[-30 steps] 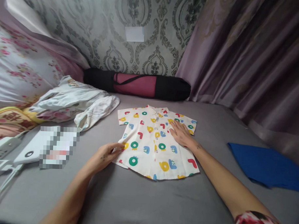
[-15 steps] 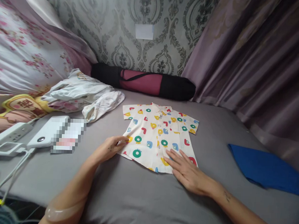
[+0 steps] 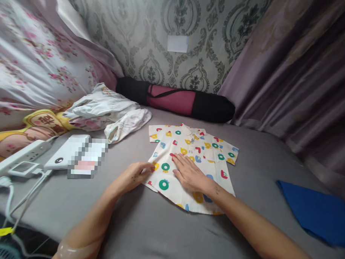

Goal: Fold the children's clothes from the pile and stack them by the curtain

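Note:
A small white short-sleeved shirt [image 3: 200, 149] with coloured shapes lies flat on the grey bed sheet [image 3: 163, 227], collar toward the wall. My right hand [image 3: 189, 173] rests flat on the middle of the shirt, fingers stretched out. At the shirt's left side edge, my left hand [image 3: 134, 175] has its fingers curled and pinched on the fabric.
White crumpled clothes [image 3: 105, 112] lie at the back left by a floral quilt [image 3: 30, 71]. A black and pink rolled bag [image 3: 179, 101] lies along the wall. A white power strip [image 3: 15, 158] and cables sit at the left; a folded blue cloth [image 3: 316, 212] lies right.
My right hand moved from the collar area down to the hem, then back up onto the shirt's middle. The left hand stayed at the shirt's left edge. The camera view shifted left.

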The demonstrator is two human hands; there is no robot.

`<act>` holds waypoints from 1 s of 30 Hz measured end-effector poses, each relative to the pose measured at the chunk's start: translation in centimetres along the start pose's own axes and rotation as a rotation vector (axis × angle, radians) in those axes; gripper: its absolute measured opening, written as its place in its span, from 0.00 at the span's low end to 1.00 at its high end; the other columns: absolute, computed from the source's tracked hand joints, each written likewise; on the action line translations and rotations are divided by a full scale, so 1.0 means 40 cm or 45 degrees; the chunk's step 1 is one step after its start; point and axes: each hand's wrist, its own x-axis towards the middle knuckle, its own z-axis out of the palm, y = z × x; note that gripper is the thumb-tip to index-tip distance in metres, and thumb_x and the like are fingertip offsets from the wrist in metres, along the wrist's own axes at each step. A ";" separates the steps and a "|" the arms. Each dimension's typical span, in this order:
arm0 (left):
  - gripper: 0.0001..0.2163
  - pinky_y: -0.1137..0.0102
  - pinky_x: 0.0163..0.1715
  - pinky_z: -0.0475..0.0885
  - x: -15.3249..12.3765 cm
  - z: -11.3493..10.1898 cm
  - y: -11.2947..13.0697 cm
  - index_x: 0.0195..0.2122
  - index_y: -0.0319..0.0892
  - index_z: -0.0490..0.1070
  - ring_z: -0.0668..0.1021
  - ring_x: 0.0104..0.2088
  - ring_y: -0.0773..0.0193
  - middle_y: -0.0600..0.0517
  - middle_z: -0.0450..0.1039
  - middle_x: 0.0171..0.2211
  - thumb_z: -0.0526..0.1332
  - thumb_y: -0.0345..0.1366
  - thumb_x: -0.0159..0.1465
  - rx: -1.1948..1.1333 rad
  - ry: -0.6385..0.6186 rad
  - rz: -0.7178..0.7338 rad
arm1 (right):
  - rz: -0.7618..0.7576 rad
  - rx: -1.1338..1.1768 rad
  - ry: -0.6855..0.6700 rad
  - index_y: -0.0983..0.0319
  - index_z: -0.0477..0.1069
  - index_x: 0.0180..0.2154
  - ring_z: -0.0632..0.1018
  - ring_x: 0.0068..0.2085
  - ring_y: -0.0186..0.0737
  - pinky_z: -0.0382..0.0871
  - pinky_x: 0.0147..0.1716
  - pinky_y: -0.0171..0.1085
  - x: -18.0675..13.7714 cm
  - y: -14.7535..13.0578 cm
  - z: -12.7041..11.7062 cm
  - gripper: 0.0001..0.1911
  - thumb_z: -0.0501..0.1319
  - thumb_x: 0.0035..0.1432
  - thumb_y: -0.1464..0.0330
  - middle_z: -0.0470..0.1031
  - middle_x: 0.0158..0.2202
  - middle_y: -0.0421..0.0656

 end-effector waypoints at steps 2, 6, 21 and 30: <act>0.18 0.71 0.38 0.68 -0.001 -0.003 0.009 0.47 0.44 0.75 0.76 0.38 0.59 0.47 0.77 0.45 0.49 0.44 0.66 -0.008 -0.009 0.042 | 0.087 -0.055 -0.028 0.68 0.47 0.67 0.47 0.69 0.47 0.41 0.66 0.49 0.065 0.014 0.008 0.33 0.39 0.68 0.57 0.43 0.70 0.50; 0.17 0.71 0.38 0.68 -0.003 -0.011 0.026 0.47 0.44 0.75 0.76 0.38 0.59 0.46 0.77 0.44 0.49 0.42 0.66 0.010 -0.021 0.076 | 0.262 -0.192 0.127 0.68 0.66 0.57 0.62 0.62 0.51 0.51 0.61 0.48 0.178 0.011 -0.028 0.24 0.43 0.68 0.63 0.64 0.60 0.54; 0.16 0.71 0.38 0.67 -0.002 0.002 -0.003 0.52 0.44 0.70 0.76 0.38 0.61 0.46 0.77 0.42 0.49 0.37 0.68 -0.012 0.027 0.154 | 0.339 -0.115 0.119 0.68 0.64 0.51 0.75 0.47 0.50 0.68 0.44 0.42 0.456 -0.118 -0.008 0.18 0.49 0.60 0.74 0.70 0.49 0.57; 0.10 0.74 0.27 0.59 -0.011 -0.007 0.002 0.45 0.44 0.67 0.67 0.25 0.68 0.55 0.69 0.27 0.51 0.35 0.65 0.151 0.077 0.012 | 0.448 0.533 0.482 0.64 0.67 0.50 0.74 0.51 0.42 0.66 0.51 0.39 0.447 -0.056 0.033 0.17 0.46 0.63 0.72 0.74 0.49 0.50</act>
